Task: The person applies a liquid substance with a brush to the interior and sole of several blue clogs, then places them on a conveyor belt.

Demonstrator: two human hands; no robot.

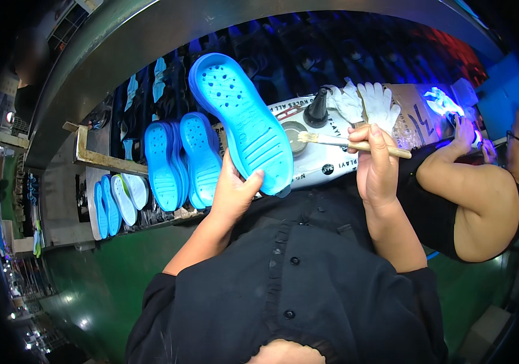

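A bright blue shoe sole [241, 115] stands tilted up in my left hand [233, 193], whose thumb presses on its lower end with the fingers behind. Holes dot its upper part, and ribs cross the lower part. A second blue edge shows along its left side; whether that is another sole I cannot tell. My right hand [376, 167] pinches the wooden handle of a flat paintbrush [335, 141]. The pale bristles point left, over or beside a round grey dish [296, 145], close to the sole's right edge. I cannot tell whether they touch the dish.
Left of my hand stand stacked blue soles [162, 164], with white soles [125, 200] farther left. A black cone-shaped bottle [316, 109] and white gloves [378, 103] lie beyond the brush. A metal bracket [108, 159] juts in at left. Another person [472, 188] works at right under violet light.
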